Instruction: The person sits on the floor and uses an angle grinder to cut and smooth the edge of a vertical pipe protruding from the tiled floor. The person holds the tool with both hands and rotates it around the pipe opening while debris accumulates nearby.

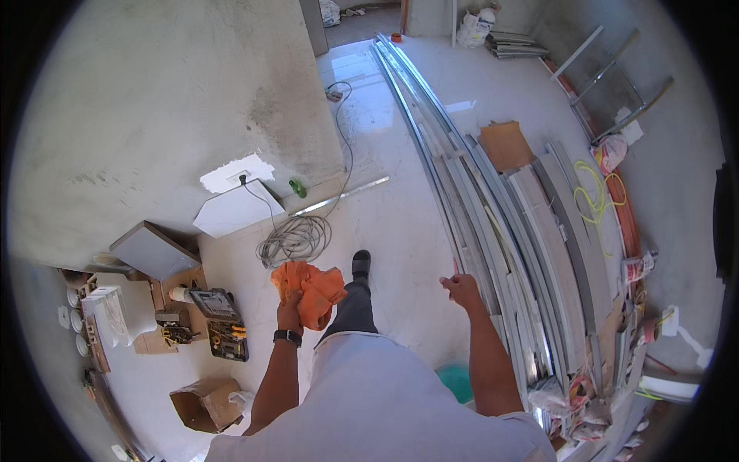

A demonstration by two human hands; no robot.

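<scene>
My left hand [289,313], with a dark watch at the wrist, is closed on a crumpled orange cloth [314,294] in front of my body. The cloth bunches over the fingers and hides part of them. On the right, my right hand [463,291] is closed round a thin reddish stick [456,266], whose upper end shows above the fist. That stick is too small to name more exactly. Close beside this hand run long metal profiles [481,231] laid on the floor. My dark shoe [361,266] is between the two hands.
A coiled grey cable [295,240] lies by the left wall, below a plugged-in socket. Left of me are an opened tool case [228,340] and a cardboard box [206,405]. A green basin [454,381] stands near my right side. A yellow hose [594,202] rests on the boards.
</scene>
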